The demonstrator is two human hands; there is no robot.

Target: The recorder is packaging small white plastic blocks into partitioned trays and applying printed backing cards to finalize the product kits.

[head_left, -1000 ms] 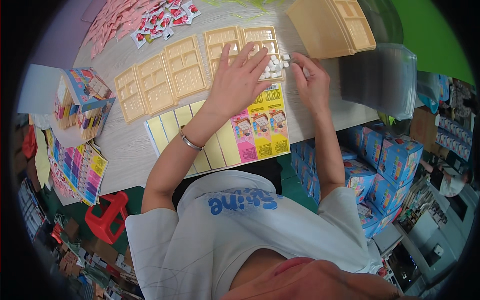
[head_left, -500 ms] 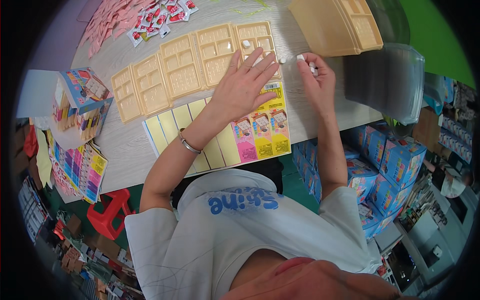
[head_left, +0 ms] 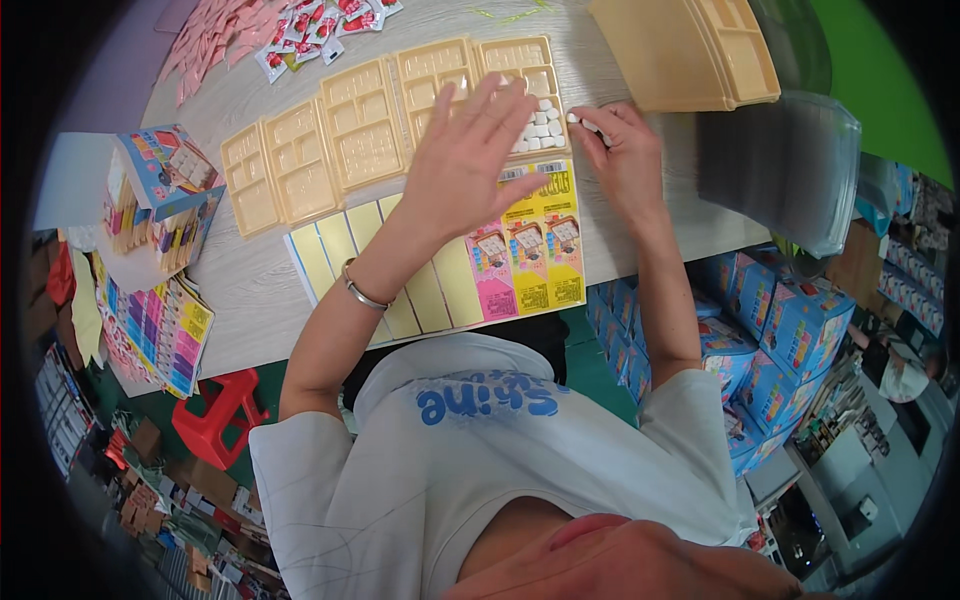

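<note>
Several beige compartment trays [head_left: 361, 130] stand side by side on the table. At the row's right end, a tray [head_left: 515, 50] holds many small white marshmallow-like pieces [head_left: 543, 128] in its near compartment. My left hand [head_left: 468, 150], fingers spread, is over that tray and its left neighbour, hiding parts of both; it holds nothing visible. Just right of the filled compartment, my right hand [head_left: 625, 155] is closed around some white pieces. One white piece [head_left: 573, 118] shows at its thumb and fingertip; how many are inside the palm is hidden.
Printed yellow and pink card sheets [head_left: 440, 285] lie in front of the trays. Stacked beige trays [head_left: 665, 55] and clear plastic lids [head_left: 780, 175] stand at right. Pink sachets [head_left: 215, 45] and strawberry-printed sachets [head_left: 320, 30] lie at the back left, blue boxes [head_left: 165, 175] nearer.
My left hand has lifted and drawn back to the left, uncovering the white pieces in the right-end tray. My right hand has come closer to that tray, its fingers turned toward it.
</note>
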